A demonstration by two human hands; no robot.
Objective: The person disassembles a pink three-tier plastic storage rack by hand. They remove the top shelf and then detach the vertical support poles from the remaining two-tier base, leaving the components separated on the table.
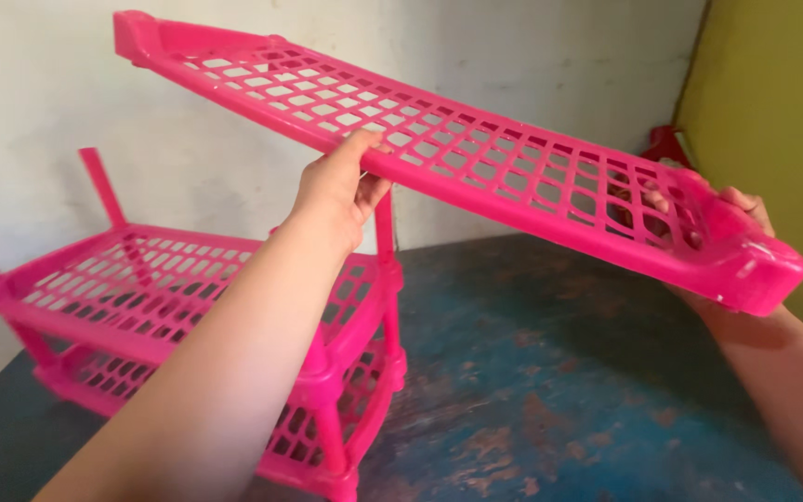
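Holding the loose pink shelf (pixel 476 158) in the air calls for an even grip at both ends, and just now the grip looks uneven. Nearest the camera, the left hand (pixel 338 191) reaches up along a long forearm and pinches the shelf's near long edge about midway, thumb on top, fingers curled beneath; it is closed on the rim. The right hand (pixel 734 212) is at the shelf's right end, fingers wrapped over the far side of the corner block, mostly hidden behind the plastic, so how tightly it closes I cannot tell beyond that it bears the end.

The shelf is tilted, its far left corner highest and its right corner lowest. To handle it well, I judge the left hand would do better nearer the left end, so the lattice does not sag or twist, and the panel should be brought level.

Below and to the left stands the rack (pixel 188 316): two pink lattice tiers joined by posts, resting on the worn blue table (pixel 550 390). Bare posts (pixel 102 186) rise from the upper tier at its corners; one stands just beside the left wrist. The shelf's corner sockets are well apart from them. Farther back are a pale wall and a yellow-green one, with a red object (pixel 664 147) in the corner.
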